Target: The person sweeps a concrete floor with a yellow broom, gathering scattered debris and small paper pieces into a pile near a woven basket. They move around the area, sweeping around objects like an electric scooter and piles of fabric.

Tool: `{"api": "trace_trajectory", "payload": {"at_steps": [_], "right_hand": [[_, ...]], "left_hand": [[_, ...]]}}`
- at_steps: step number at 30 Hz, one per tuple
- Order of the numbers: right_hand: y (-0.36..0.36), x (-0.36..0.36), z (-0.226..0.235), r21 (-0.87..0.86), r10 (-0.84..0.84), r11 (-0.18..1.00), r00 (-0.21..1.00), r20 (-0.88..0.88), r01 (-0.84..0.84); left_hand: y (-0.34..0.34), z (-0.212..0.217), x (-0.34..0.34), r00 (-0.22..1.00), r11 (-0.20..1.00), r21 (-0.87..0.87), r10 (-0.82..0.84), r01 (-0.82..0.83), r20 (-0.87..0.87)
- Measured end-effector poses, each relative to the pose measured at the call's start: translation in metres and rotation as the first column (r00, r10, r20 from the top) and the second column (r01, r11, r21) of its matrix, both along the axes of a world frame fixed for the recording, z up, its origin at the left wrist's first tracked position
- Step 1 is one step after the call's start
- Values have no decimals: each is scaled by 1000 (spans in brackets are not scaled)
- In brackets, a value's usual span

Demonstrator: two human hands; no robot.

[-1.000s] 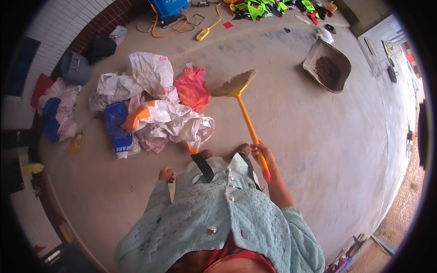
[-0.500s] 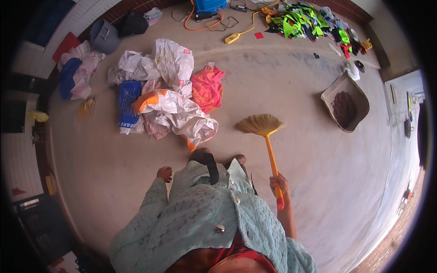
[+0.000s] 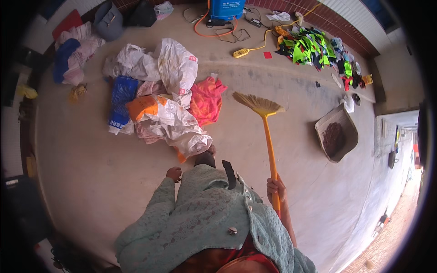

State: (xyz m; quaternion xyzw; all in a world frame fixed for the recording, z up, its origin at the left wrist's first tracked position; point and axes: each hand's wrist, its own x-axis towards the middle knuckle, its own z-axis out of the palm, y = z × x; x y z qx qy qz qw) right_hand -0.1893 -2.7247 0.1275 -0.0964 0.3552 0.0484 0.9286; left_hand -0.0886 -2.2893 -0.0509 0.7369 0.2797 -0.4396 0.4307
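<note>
Broom (image 3: 268, 141) between sacks (image 3: 176, 68) at left and scoop (image 3: 348, 132) at right, scraps (image 3: 312, 50) farther back

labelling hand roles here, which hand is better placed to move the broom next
The right hand, it seems: it grips the yellow broom. The left hand looks empty and hangs on the person's other side, nearer the heap of sacks.

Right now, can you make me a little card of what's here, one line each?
right hand: grips the yellow broom
left hand: nothing seen in it
bristles: fanned out, pointing away
to the right: scoop with a reddish-brown heap inside
to the left: white sacks, blue bag, pink-orange cloth
far back: bright green scraps, blue box
</note>
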Motion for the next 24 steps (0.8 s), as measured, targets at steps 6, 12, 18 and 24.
{"api": "trace_trajectory", "payload": {"at_steps": [6, 12, 18, 24], "right_hand": [[10, 117, -20, -133, 217, 968, 976, 23, -212], [21, 183, -100, -98, 453, 886, 891, -38, -454], [48, 146, -103, 10, 765, 643, 643, -12, -765], [-10, 128, -44, -16, 736, 677, 677, -30, -736]], "left_hand": [[-7, 1, 23, 998, 999, -17, 40, -41, -38], [20, 6, 14, 985, 983, 81, 167, -163, -43], [35, 22, -14, 954, 948, 165, 287, -271, -86], [9, 13, -14, 939, 949, 110, 310, -295, -148]]}}
